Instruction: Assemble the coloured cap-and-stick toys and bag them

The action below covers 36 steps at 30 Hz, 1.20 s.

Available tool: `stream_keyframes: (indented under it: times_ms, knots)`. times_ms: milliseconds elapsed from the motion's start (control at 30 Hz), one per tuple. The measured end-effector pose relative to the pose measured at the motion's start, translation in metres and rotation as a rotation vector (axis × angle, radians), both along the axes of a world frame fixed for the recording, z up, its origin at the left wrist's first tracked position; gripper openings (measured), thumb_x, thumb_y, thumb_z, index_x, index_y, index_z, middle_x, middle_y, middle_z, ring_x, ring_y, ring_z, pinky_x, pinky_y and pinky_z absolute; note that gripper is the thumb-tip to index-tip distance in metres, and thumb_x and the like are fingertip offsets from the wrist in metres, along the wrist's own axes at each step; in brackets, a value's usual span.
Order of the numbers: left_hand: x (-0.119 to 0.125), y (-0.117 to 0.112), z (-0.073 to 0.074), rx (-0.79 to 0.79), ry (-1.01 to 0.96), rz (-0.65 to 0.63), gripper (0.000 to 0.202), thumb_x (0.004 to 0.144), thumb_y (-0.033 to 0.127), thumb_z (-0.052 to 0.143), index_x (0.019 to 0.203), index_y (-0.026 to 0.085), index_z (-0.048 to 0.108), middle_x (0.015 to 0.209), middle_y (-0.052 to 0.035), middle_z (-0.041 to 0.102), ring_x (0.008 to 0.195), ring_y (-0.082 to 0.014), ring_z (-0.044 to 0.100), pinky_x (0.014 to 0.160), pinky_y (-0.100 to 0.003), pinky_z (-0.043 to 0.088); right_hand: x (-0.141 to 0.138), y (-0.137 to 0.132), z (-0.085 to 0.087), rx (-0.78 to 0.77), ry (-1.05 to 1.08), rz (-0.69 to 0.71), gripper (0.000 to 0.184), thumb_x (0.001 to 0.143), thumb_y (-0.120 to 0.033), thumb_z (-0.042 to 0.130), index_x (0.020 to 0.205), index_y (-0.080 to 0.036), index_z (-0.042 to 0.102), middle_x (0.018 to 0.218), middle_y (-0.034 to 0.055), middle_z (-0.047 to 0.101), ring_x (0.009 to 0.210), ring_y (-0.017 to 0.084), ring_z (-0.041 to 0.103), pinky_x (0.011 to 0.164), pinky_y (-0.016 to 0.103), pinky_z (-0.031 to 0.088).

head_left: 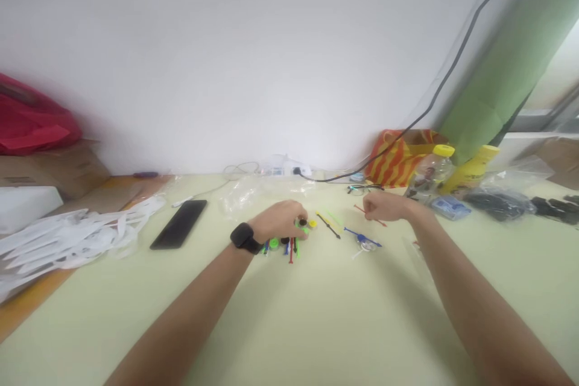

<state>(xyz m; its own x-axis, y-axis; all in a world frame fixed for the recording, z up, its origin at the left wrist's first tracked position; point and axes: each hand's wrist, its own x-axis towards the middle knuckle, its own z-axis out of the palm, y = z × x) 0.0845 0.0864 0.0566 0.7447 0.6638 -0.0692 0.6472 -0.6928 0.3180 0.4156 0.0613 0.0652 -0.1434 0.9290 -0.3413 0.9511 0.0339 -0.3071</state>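
Observation:
My left hand, with a black watch on the wrist, is closed over a bunch of small coloured plastic pieces in green, black, red and blue. My right hand is curled shut on the end of a thin red stick that lies on the pale green table. Between the hands lie a black stick, a faint green stick and a blue stick beside a small clear ring. A yellow bit sits by my left fingers.
A black phone lies at the left next to a heap of white plastic strips. Clear bags, a power strip, glasses, a striped orange bag, bottles with yellow caps and dark items line the back and right.

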Motion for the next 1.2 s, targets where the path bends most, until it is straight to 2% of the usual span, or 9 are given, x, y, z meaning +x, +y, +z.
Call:
stream_keyframes:
  times_ms: [100, 233, 300, 467, 633, 800, 933, 1067, 1200]
  knots:
    - [-0.002, 0.001, 0.006, -0.019, -0.106, -0.022, 0.051, 0.077, 0.049, 0.079, 0.120, 0.022, 0.073, 0.118, -0.0091, 0.072, 0.110, -0.0302, 0.066, 0.090, -0.036, 0.051, -0.009, -0.002, 0.008, 0.106, 0.195, -0.001, 0.010, 0.087, -0.028, 0.064, 0.087, -0.019, 0.060, 0.083, 0.0074, 0.073, 0.076, 0.020, 0.068, 0.063, 0.028, 0.048]
    - [0.006, -0.008, 0.021, -0.053, -0.492, -0.022, 0.048, 0.090, 0.051, 0.072, 0.130, 0.025, 0.065, 0.126, -0.0077, 0.070, 0.105, -0.0232, 0.068, 0.090, -0.035, 0.055, -0.046, -0.012, 0.013, 0.135, 0.837, 0.082, 0.015, 0.090, -0.033, 0.065, 0.093, -0.021, 0.057, 0.092, 0.0060, 0.074, 0.079, 0.019, 0.069, 0.077, 0.033, 0.055]
    - [0.012, -0.014, 0.027, -0.084, -0.651, -0.039, 0.044, 0.092, 0.045, 0.070, 0.131, 0.025, 0.064, 0.128, -0.0075, 0.070, 0.105, -0.0210, 0.069, 0.091, -0.034, 0.057, -0.068, -0.016, 0.012, 0.093, 1.033, 0.114, 0.014, 0.087, -0.031, 0.067, 0.093, -0.021, 0.058, 0.088, 0.0043, 0.073, 0.081, 0.019, 0.070, 0.080, 0.035, 0.055]
    - [0.019, -0.020, 0.026, -0.131, -0.738, -0.109, 0.015, 0.095, 0.025, 0.064, 0.103, 0.018, 0.075, 0.099, -0.0054, 0.076, 0.090, -0.0164, 0.073, 0.088, -0.029, 0.058, -0.104, -0.019, -0.003, 0.063, 1.187, 0.117, 0.009, 0.084, -0.023, 0.062, 0.088, -0.021, 0.054, 0.077, -0.0002, 0.068, 0.075, 0.017, 0.068, 0.074, 0.031, 0.052]
    - [0.015, -0.012, 0.015, -0.143, -0.668, -0.085, 0.013, 0.091, 0.022, 0.065, 0.094, 0.017, 0.076, 0.089, -0.0039, 0.077, 0.081, -0.0161, 0.072, 0.076, -0.025, 0.056, -0.106, -0.012, -0.021, 0.126, 1.076, 0.092, 0.006, 0.084, -0.020, 0.050, 0.087, -0.022, 0.055, 0.066, -0.0053, 0.053, 0.058, 0.012, 0.050, 0.056, 0.025, 0.039]
    - [0.022, -0.013, -0.008, -0.184, -0.484, -0.120, 0.007, 0.083, 0.023, 0.071, 0.084, 0.016, 0.073, 0.082, -0.0040, 0.075, 0.073, -0.0164, 0.070, 0.067, -0.025, 0.052, -0.094, -0.005, -0.036, 0.321, 0.648, 0.110, 0.027, 0.092, -0.022, 0.048, 0.112, -0.020, 0.067, 0.109, 0.0085, 0.071, 0.100, 0.023, 0.064, 0.085, 0.034, 0.050]
    - [0.032, -0.019, -0.022, -0.132, -0.346, -0.239, 0.009, 0.079, 0.021, 0.074, 0.087, 0.019, 0.077, 0.091, -0.0040, 0.077, 0.085, -0.0199, 0.070, 0.075, -0.028, 0.051, -0.080, -0.002, -0.038, 0.341, 0.336, 0.161, 0.036, 0.094, -0.024, 0.051, 0.127, -0.016, 0.063, 0.115, 0.0135, 0.072, 0.098, 0.025, 0.066, 0.086, 0.035, 0.050]
    - [0.030, -0.018, -0.022, -0.060, -0.267, -0.236, 0.005, 0.077, 0.021, 0.076, 0.081, 0.021, 0.079, 0.092, -0.0046, 0.076, 0.091, -0.0224, 0.069, 0.078, -0.030, 0.049, -0.060, -0.002, -0.021, 0.294, 0.140, 0.152, 0.020, 0.092, -0.028, 0.056, 0.102, -0.017, 0.069, 0.100, 0.0115, 0.075, 0.090, 0.025, 0.067, 0.077, 0.032, 0.048]
    - [0.022, -0.010, -0.022, 0.020, -0.240, -0.191, 0.006, 0.075, 0.024, 0.080, 0.077, 0.020, 0.076, 0.089, -0.0055, 0.072, 0.095, -0.0237, 0.065, 0.080, -0.031, 0.049, -0.040, -0.007, -0.003, 0.053, 0.033, 0.196, 0.018, 0.083, -0.036, 0.069, 0.082, -0.019, 0.069, 0.097, 0.0101, 0.076, 0.086, 0.025, 0.068, 0.068, 0.030, 0.046]
